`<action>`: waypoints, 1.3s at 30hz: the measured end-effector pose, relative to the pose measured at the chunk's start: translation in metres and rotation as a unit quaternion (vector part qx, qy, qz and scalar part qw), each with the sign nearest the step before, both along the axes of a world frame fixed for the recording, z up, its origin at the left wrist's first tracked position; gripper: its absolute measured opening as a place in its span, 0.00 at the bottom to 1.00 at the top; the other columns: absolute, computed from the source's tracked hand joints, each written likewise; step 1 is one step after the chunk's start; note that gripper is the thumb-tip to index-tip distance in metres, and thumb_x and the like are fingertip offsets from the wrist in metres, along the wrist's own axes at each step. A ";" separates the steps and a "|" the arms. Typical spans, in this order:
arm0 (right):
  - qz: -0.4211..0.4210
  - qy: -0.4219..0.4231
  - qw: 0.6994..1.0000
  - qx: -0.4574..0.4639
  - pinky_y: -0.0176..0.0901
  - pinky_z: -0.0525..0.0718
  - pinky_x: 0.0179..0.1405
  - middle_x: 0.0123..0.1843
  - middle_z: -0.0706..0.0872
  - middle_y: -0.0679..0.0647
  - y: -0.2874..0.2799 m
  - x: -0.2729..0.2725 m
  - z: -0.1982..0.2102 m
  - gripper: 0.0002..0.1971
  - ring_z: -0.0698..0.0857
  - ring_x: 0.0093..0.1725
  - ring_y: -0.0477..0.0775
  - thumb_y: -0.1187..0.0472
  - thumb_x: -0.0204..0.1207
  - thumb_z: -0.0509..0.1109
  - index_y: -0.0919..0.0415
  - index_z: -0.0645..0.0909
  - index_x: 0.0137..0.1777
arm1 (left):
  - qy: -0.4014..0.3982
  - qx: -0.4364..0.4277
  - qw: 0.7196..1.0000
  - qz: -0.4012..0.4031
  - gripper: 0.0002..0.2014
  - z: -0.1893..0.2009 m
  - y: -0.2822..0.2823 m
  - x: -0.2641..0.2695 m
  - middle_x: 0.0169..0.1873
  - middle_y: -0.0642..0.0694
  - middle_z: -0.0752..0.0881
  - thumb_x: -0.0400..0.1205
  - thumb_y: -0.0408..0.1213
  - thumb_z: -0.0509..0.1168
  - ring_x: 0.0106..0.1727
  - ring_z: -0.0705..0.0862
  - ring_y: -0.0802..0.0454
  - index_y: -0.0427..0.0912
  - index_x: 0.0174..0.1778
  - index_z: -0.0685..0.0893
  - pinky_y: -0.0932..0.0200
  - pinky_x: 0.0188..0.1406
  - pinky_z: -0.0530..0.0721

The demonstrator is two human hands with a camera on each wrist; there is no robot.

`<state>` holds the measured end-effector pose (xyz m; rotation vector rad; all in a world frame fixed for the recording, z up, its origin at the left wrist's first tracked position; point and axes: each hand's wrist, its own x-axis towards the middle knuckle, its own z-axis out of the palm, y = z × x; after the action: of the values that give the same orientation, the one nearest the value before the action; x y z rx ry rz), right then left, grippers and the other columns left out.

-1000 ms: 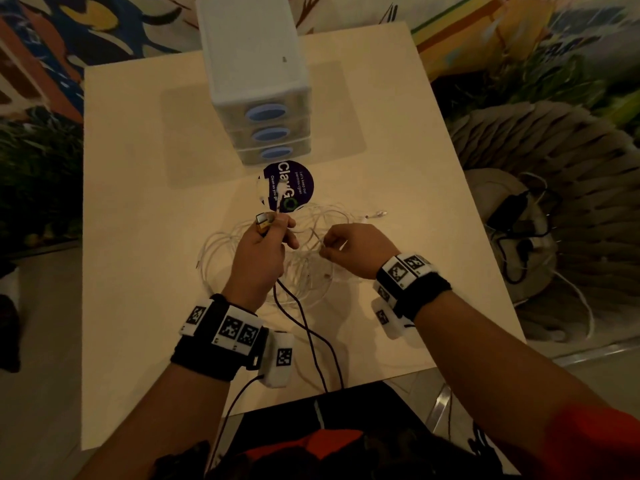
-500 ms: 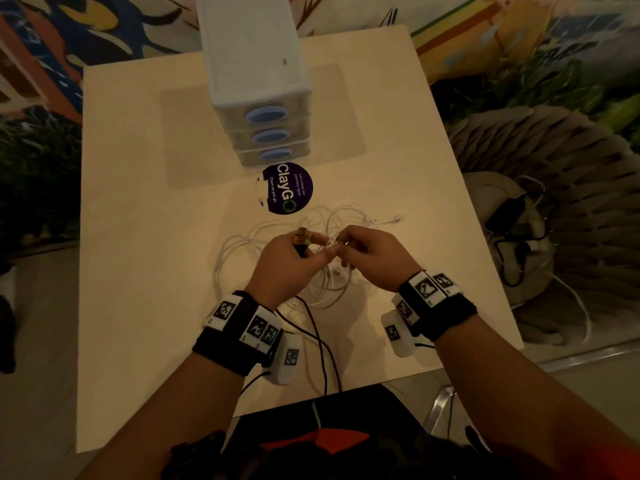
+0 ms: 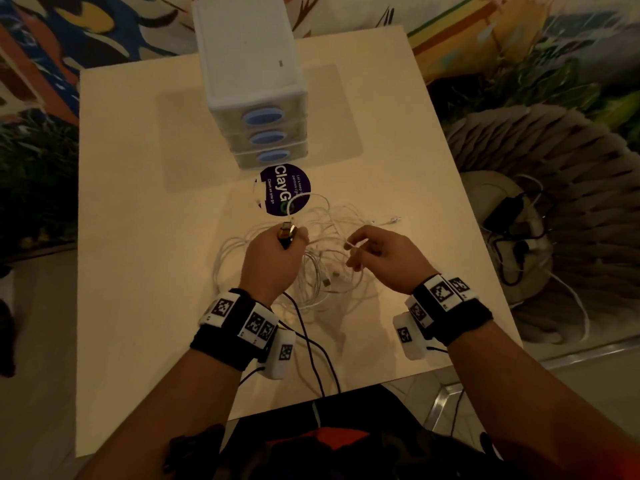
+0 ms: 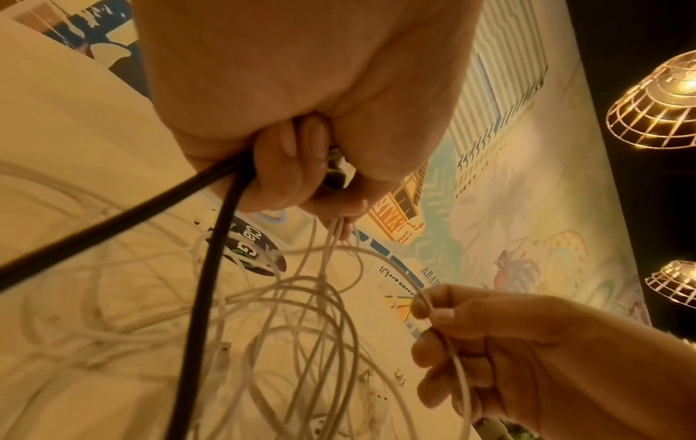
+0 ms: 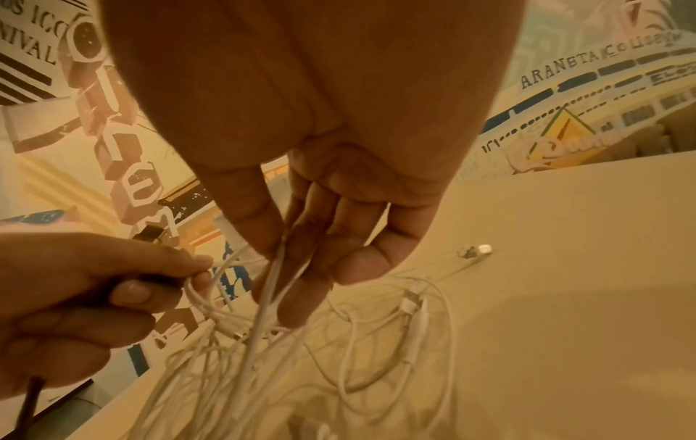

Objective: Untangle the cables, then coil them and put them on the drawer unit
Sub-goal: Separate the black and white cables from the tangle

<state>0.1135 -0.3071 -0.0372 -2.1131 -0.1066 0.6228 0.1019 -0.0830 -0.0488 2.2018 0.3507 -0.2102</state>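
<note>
A tangle of white cables (image 3: pixel 325 271) lies on the table (image 3: pixel 138 237) in front of the white three-drawer unit (image 3: pixel 249 71). My left hand (image 3: pixel 287 237) grips the plug end of a black cable (image 3: pixel 311 344), which trails to the table's near edge. The same hand also holds a white loop (image 3: pixel 298 202). In the left wrist view its fingers (image 4: pixel 286 172) curl round the black cable (image 4: pixel 211 268). My right hand (image 3: pixel 360 247) pinches a white strand (image 5: pixel 267 297) between thumb and fingers (image 5: pixel 301 268), lifted above the pile.
A round purple sticker (image 3: pixel 277 188) lies between the drawer unit and the cables. A loose white connector (image 3: pixel 393 220) rests on the table to the right. Off the table's right edge a woven seat (image 3: pixel 540 174) holds black cables (image 3: pixel 509 216).
Half a second ago my hands met over the pile. They have now drawn apart, the left moving away from me with the black plug, and a white loop stands up over the sticker.
</note>
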 end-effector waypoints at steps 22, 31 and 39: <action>-0.076 -0.007 0.997 -0.001 0.52 0.85 0.51 0.39 0.92 0.50 -0.036 -0.014 -0.008 0.24 0.90 0.42 0.47 0.39 0.85 0.64 0.59 0.81 0.37 | 0.020 -0.045 0.996 0.078 0.13 -0.016 0.007 -0.001 0.36 0.46 0.83 0.91 0.42 0.58 0.39 0.79 0.44 0.38 0.49 0.81 0.53 0.38 0.69; -0.114 -0.039 0.975 0.188 0.38 0.79 0.39 0.31 0.81 0.58 -0.032 0.003 0.005 0.18 0.80 0.34 0.52 0.56 0.87 0.56 0.62 0.86 0.47 | 0.014 -0.069 0.987 0.143 0.10 -0.019 0.016 0.002 0.38 0.43 0.83 0.91 0.38 0.59 0.41 0.78 0.44 0.37 0.53 0.82 0.55 0.42 0.71; -0.157 -0.013 0.955 0.251 0.55 0.89 0.45 0.40 0.89 0.62 -0.034 0.002 0.006 0.12 0.90 0.39 0.66 0.63 0.93 0.52 0.62 0.77 0.54 | 0.004 -0.068 0.988 0.135 0.12 -0.016 0.011 -0.009 0.38 0.53 0.83 0.86 0.47 0.69 0.38 0.83 0.55 0.47 0.61 0.77 0.55 0.39 0.80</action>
<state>0.1156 -0.3414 -0.0313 -1.5991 0.0540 0.3322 0.0927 -0.0717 -0.0649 1.9940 0.6160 -0.0901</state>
